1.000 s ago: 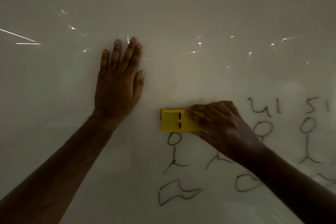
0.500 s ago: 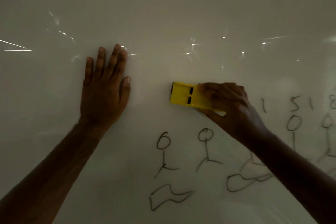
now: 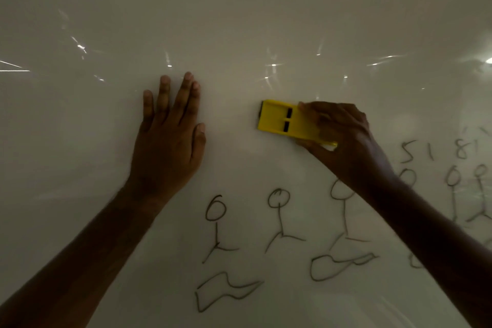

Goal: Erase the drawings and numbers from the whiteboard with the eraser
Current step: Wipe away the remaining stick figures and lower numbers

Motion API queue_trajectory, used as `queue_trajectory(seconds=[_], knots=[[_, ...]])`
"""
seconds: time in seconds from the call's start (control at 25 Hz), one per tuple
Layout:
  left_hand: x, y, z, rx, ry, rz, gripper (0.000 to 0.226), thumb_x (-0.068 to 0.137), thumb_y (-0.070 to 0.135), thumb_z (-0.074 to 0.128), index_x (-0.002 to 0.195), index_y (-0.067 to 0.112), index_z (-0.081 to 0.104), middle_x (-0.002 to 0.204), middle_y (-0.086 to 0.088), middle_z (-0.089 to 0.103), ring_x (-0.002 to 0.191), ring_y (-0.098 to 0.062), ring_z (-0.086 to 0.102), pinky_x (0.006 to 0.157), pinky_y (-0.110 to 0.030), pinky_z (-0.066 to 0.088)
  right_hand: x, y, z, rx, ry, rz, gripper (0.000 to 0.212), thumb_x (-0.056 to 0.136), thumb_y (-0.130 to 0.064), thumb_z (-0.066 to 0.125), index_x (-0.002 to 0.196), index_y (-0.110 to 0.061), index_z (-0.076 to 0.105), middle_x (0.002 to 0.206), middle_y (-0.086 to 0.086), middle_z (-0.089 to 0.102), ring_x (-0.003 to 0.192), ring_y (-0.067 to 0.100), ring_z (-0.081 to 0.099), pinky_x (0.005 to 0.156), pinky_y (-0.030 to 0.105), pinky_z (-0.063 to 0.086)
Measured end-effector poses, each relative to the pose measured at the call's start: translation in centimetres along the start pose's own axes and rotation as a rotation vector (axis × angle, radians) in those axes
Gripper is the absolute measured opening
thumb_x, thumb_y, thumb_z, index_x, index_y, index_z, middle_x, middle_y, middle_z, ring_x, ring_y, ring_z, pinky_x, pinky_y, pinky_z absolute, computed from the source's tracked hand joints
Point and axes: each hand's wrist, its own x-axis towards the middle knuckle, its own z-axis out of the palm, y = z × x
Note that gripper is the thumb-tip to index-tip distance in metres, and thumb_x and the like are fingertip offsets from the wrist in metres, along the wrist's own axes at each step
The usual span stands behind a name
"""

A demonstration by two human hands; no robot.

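A white whiteboard (image 3: pixel 239 8) fills the view. My right hand (image 3: pixel 343 141) grips a yellow eraser (image 3: pixel 282 121) pressed flat on the board, above a row of stick figures (image 3: pixel 279 218). My left hand (image 3: pixel 170 138) lies flat on the board to the left, fingers together and holding nothing. Numbers 5 1 8 (image 3: pixel 431 152) are written at the right, just beyond my right wrist. Two outlined blob shapes (image 3: pixel 226 290) sit below the figures. My right forearm hides part of the drawings at the lower right.
More stick figures (image 3: pixel 466 194) stand at the far right edge. Bright light reflections (image 3: pixel 271 66) streak the board's upper half, which carries no writing. No board frame or edge shows.
The eraser moved from just above the leftmost figure's head up and to the right. The digits that stood right of my right hand are gone. The view shifted, so the drawings sit lower.
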Motion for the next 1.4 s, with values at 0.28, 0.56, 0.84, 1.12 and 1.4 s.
queue_trajectory(seconds=[0.28,0.56,0.84,1.12,1.4], knots=[[1.6,0.7,0.6,0.023,0.019,0.021,0.067,0.112,0.031,0.033,0.172,0.005,0.020,0.181,-0.012,0.016,0.167,-0.044,0.012,0.135,-0.060,0.005,-5.7,-0.7,1.0,-0.005,-0.054,-0.216,0.053,0.102,-0.039,0.065,0.150,-0.021,0.054,0.146,-0.001,0.060,0.122,0.026,0.058,0.104,0.042,0.045],[2.6,1.0,0.4,0.030,0.003,0.051,0.065,0.113,0.031,0.030,0.172,0.004,0.021,0.181,-0.013,0.016,0.166,-0.046,0.011,0.134,-0.060,0.009,-1.6,5.0,-2.1,-0.010,0.021,-0.020,0.058,0.095,-0.048,0.064,0.147,-0.024,0.057,0.141,0.001,0.062,0.123,0.028,0.055,0.099,0.048,0.046],[4.0,2.8,0.9,0.029,0.005,0.037,0.066,0.112,0.032,0.030,0.171,0.003,0.021,0.181,-0.015,0.016,0.165,-0.047,0.012,0.133,-0.061,0.008,-4.8,3.0,-0.3,-0.011,-0.012,-0.162,0.054,0.098,-0.039,0.069,0.147,-0.018,0.057,0.144,0.001,0.061,0.122,0.026,0.058,0.103,0.043,0.045],[4.8,3.9,1.0,0.036,-0.010,0.044,0.068,0.112,0.034,0.029,0.171,0.002,0.019,0.181,-0.016,0.015,0.166,-0.047,0.012,0.134,-0.062,0.008,-5.5,9.3,-4.3,-0.082,-0.014,-0.087,0.055,0.097,-0.045,0.064,0.145,-0.017,0.059,0.143,0.003,0.062,0.120,0.033,0.060,0.100,0.043,0.044],[7.2,7.6,2.1,0.041,-0.002,0.079,0.068,0.112,0.035,0.030,0.172,0.003,0.019,0.181,-0.015,0.015,0.165,-0.050,0.011,0.133,-0.064,0.009,-5.5,7.3,-2.4,0.020,0.042,-0.070,0.049,0.097,-0.042,0.069,0.140,-0.018,0.064,0.141,0.001,0.064,0.123,0.025,0.059,0.101,0.044,0.047]])
